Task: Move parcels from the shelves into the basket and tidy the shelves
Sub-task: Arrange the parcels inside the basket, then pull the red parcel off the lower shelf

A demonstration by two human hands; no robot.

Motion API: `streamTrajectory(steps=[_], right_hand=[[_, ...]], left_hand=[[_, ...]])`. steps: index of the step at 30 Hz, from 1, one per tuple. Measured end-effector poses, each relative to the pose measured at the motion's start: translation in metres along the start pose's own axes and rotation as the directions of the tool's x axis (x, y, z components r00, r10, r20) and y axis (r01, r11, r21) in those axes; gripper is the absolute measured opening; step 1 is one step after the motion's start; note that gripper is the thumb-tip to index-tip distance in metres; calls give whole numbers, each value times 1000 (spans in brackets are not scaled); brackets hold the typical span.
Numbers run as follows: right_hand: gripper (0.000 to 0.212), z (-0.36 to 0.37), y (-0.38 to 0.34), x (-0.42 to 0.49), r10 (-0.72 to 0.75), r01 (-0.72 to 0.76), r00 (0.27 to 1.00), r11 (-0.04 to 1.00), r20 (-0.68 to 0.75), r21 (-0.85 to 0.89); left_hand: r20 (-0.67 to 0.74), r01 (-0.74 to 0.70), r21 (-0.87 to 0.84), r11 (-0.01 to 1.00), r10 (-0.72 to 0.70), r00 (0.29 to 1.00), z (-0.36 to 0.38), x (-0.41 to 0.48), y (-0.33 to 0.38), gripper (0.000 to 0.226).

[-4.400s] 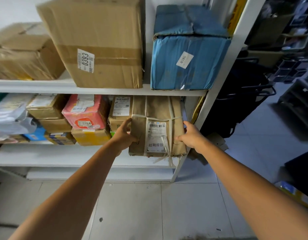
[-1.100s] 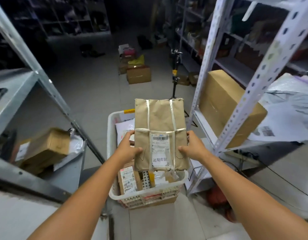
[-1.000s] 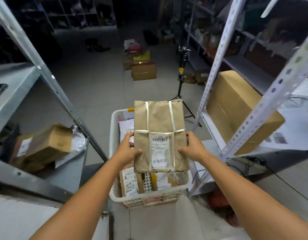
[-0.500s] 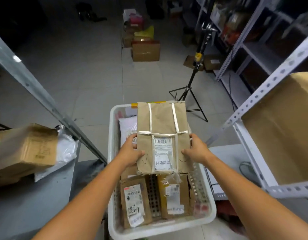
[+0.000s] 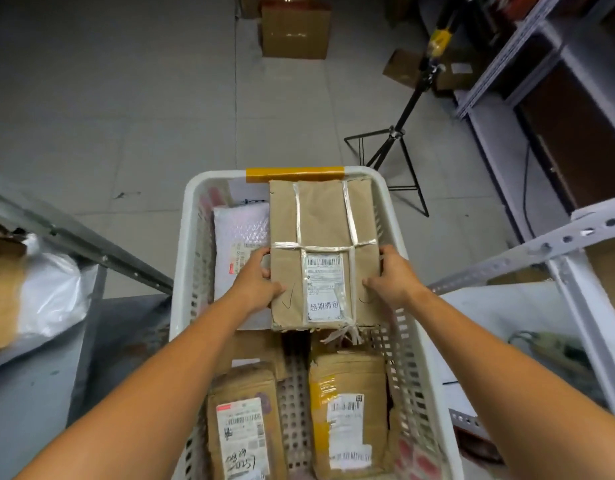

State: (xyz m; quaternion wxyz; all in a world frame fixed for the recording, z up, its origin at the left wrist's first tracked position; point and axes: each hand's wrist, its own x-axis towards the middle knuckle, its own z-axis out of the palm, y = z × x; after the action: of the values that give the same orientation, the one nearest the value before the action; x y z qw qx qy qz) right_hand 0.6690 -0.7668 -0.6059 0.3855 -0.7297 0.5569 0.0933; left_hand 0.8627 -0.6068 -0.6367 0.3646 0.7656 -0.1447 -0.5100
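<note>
Both hands grip one brown paper parcel (image 5: pixel 320 220) tied with pale straps. The left hand (image 5: pixel 256 285) holds its left edge and the right hand (image 5: pixel 391 278) its right edge, with the thumbs on top. The parcel is in the far half of the white basket (image 5: pixel 195 258), beside a white padded envelope (image 5: pixel 240 244). I cannot tell if it already rests there. Two labelled brown packets (image 5: pixel 243 420) (image 5: pixel 347 410) lie in the near half.
</note>
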Motion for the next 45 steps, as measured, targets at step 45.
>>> streamTrajectory(steps=[45], right_hand=[[55,-156,-41,-203,-56,58,978,998,-203,5]], left_hand=[[274,-461,766,448,421,865,-13,-172,196,49]])
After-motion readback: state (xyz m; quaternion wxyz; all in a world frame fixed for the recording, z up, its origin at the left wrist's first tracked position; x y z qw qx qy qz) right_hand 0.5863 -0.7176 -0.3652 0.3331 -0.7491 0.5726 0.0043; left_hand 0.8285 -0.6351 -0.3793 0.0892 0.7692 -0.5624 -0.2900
